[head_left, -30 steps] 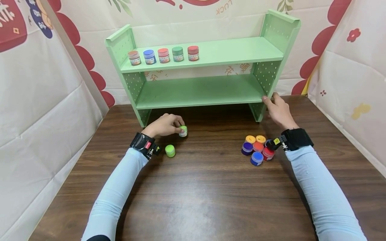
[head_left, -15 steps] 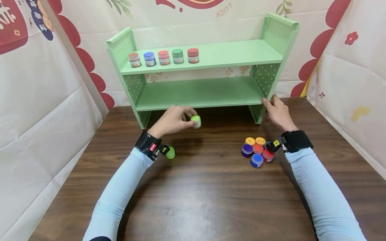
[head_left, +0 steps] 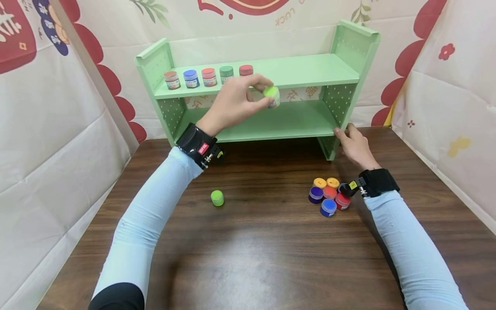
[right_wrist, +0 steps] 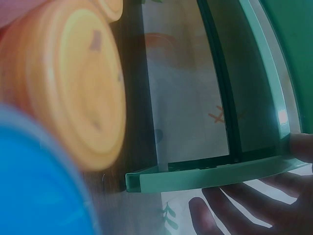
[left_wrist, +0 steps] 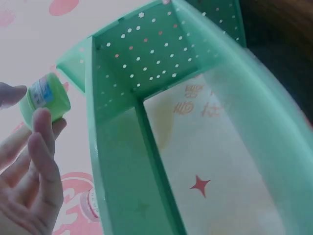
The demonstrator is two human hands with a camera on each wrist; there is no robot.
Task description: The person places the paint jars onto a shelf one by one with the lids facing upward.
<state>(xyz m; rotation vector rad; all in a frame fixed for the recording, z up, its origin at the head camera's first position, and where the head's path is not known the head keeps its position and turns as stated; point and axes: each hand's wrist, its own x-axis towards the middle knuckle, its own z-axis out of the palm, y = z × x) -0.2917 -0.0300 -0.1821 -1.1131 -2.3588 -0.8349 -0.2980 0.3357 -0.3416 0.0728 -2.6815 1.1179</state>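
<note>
My left hand [head_left: 235, 101] pinches a small light-green paint jar [head_left: 273, 97] between thumb and fingers. It holds the jar raised in front of the two-tier green shelf [head_left: 306, 69], near the upper board's front edge; the left wrist view shows the jar [left_wrist: 49, 98] tilted in the fingers. My right hand [head_left: 357, 150] grips the shelf's right side panel low down, thumb at the front edge and fingers along the outer face, as the right wrist view shows the panel [right_wrist: 210, 179]. A second light-green jar [head_left: 217, 198] stands on the table.
Several lidded jars line the upper board's left part, among them a blue jar [head_left: 191, 79] and a green-lidded jar [head_left: 226, 74]. More jars cluster on the table [head_left: 248, 249] beside my right wrist, including a blue jar [head_left: 328, 208] and a red jar [head_left: 342, 201]. Printed cloth [head_left: 58, 142] surrounds the table.
My left hand has lifted the light-green jar off the table, moving it up and right to the upper board's height. My right hand stays on the side panel.
</note>
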